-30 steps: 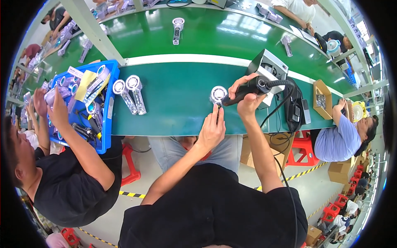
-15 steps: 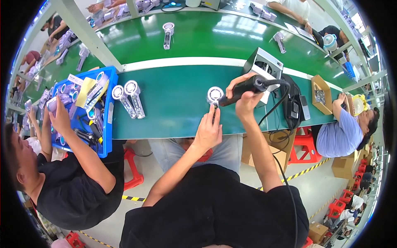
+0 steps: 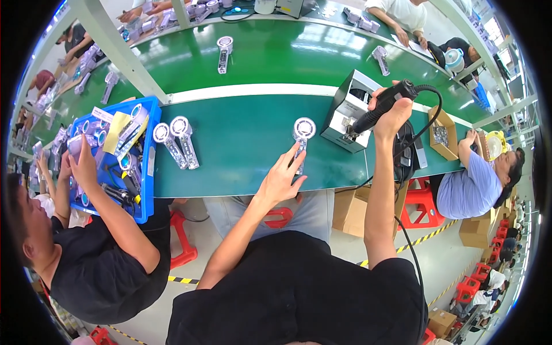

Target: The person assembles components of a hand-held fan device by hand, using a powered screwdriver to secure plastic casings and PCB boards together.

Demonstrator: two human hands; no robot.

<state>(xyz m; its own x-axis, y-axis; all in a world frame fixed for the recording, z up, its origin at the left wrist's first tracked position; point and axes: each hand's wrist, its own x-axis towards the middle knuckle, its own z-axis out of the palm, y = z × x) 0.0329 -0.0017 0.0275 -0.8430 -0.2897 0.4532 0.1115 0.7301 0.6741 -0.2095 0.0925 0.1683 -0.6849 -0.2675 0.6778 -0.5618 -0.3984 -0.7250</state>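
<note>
A white handheld fan [image 3: 304, 129] with a round head and a clear handle lies on the green bench in front of me. My left hand [image 3: 280, 178] rests its outstretched fingers on the handle, thumb spread apart. In my right hand [image 3: 392, 117] is a black electric screwdriver [image 3: 379, 109], gripped in a closed hand and tilted down to the left. Its tip reaches the front of a grey box-shaped screw feeder [image 3: 344, 119]; whether a screw sits on the tip is too small to tell.
Two similar fans [image 3: 181, 135] lie at left beside a blue bin [image 3: 150, 161] full of fan parts. A co-worker [image 3: 103, 259] reaches into it. At right are a black device [image 3: 407, 150] with cables and a cardboard box [image 3: 443, 135] of small parts. A green conveyor [image 3: 276, 57] runs behind.
My right hand has carried the screwdriver from the fan rightward to the screw feeder. The left hand has loosened, its fingers now spread along the handle. Fans on the conveyor have shifted left.
</note>
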